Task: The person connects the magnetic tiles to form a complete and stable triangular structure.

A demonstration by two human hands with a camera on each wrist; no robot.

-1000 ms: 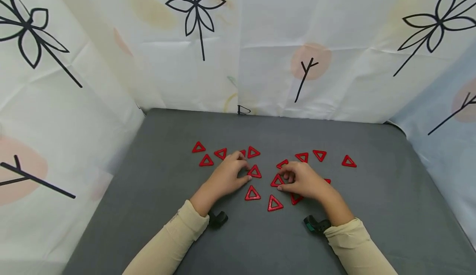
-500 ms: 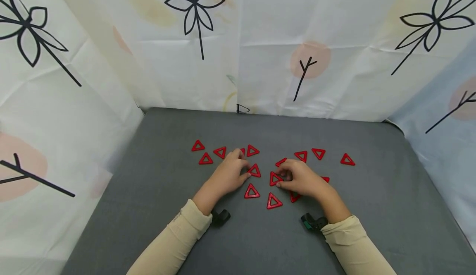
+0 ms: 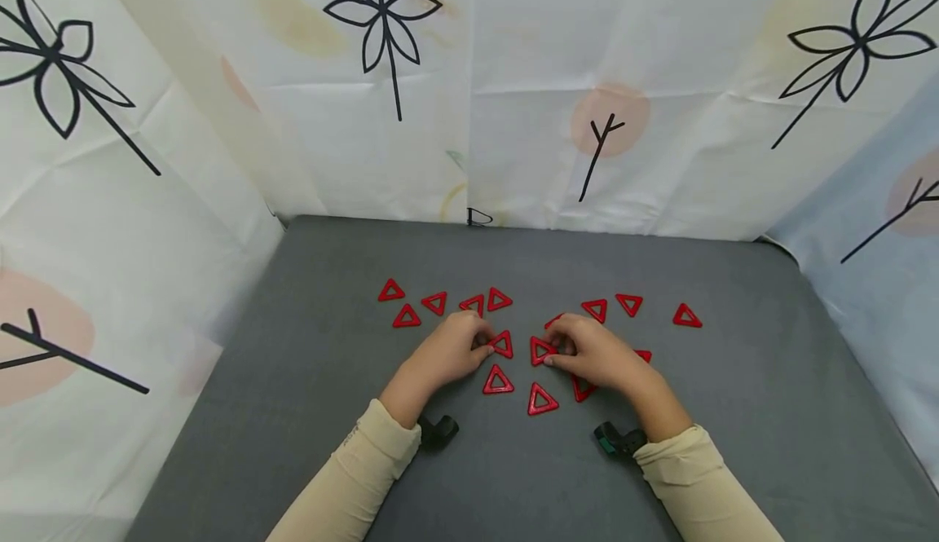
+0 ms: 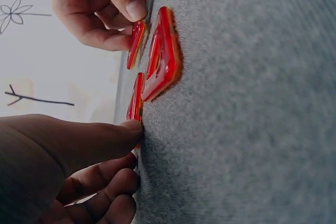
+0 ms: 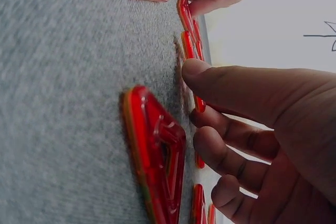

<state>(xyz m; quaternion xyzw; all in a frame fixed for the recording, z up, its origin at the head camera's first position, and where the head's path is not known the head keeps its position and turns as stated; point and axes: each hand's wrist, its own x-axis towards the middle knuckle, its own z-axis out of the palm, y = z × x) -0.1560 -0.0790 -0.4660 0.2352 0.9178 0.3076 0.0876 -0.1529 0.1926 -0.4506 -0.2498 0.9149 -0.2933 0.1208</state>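
Observation:
In the head view my left hand (image 3: 447, 350) pinches the corner of a red triangle ring (image 3: 509, 345), its thumb on the near side. My right hand (image 3: 597, 353) pinches another red triangle ring (image 3: 534, 352) facing it, with a small gap between the two. The left wrist view shows the left thumb (image 4: 131, 128) on the edge of its triangle; the index fingertip is hidden behind it. From the right wrist view, the right thumb (image 5: 197, 70) lies on its triangle (image 5: 188, 43), which is tipped slightly off the cloth.
Two loose triangles, one left (image 3: 498, 390) and one right (image 3: 544, 409), lie nearer me. Several more are scattered behind the left hand, among them a triangle (image 3: 392, 296), and around the right hand, out to a far right triangle (image 3: 688, 323). Grey cloth (image 3: 330, 460) covers the table.
My left hand has drawn slightly nearer, uncovering a triangle behind it. Its own triangle has turned to point left. The right hand's triangle has turned to point right and shifted a little left.

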